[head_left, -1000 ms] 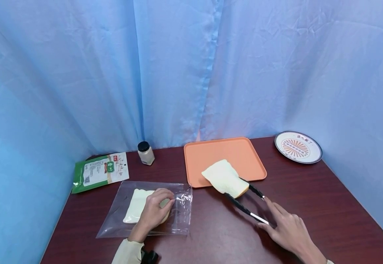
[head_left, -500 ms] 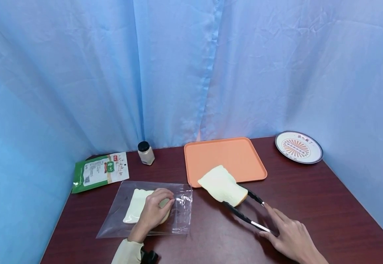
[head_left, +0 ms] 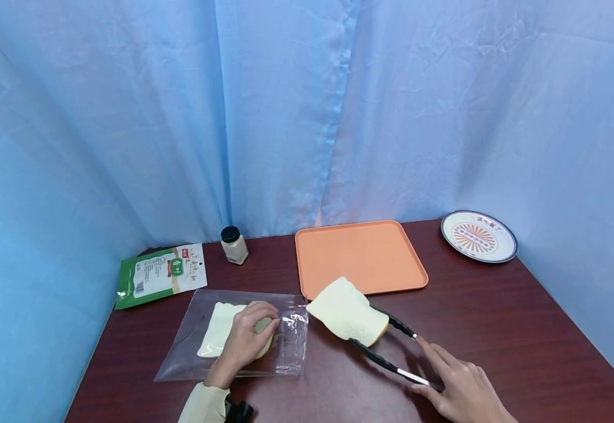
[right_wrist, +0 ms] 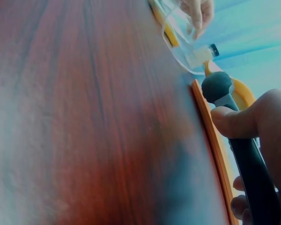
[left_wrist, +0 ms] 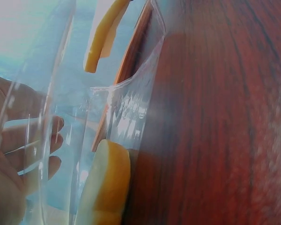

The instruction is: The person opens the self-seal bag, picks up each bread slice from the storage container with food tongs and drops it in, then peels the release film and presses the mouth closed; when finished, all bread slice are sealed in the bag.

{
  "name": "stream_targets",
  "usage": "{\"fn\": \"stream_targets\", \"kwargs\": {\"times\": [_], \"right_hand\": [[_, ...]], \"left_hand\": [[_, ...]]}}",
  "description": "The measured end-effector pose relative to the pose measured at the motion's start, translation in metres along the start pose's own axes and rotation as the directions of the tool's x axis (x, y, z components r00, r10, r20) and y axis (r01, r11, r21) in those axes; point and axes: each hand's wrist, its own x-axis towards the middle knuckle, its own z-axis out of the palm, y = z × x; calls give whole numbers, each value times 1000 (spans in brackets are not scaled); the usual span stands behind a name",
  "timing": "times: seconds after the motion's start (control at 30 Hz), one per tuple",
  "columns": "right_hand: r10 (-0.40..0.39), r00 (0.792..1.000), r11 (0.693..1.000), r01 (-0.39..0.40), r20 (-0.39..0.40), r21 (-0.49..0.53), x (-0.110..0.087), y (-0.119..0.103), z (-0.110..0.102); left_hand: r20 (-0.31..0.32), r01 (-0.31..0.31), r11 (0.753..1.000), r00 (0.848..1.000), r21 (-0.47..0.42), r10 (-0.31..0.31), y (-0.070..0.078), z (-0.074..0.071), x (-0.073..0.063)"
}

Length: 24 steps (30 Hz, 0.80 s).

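Green-and-white packet [head_left: 161,276] near a black-lidded jar [head_left: 235,247], patterned round plate [head_left: 479,237] far right, blue curtains [head_left: 285,117] behind.

The table [head_left: 518,335], finished in dark reddish-brown wood grain, is bordered at the left, back and right by satiny blue curtains [head_left: 285,117]. These are broken by long folds (a rippled join [head_left: 342,76] is seen near the middle) and are tinted brighter blue at left, more lavender toward the right. Light is reflected softly from the table
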Motion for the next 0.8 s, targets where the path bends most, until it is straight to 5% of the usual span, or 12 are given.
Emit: {"fn": "stream_targets", "kwargs": {"times": [0.43,0.8], "right_hand": [[12,997,1000,-13,72,8,-1,-14,1],[-68,996,998,67,61,15,3,-20,8]], "left_hand": [[-3,0,1000,1000,-4,-1,2,-1,0],[0,18,1000,1000,-6,-18,4,-1,1]]}}
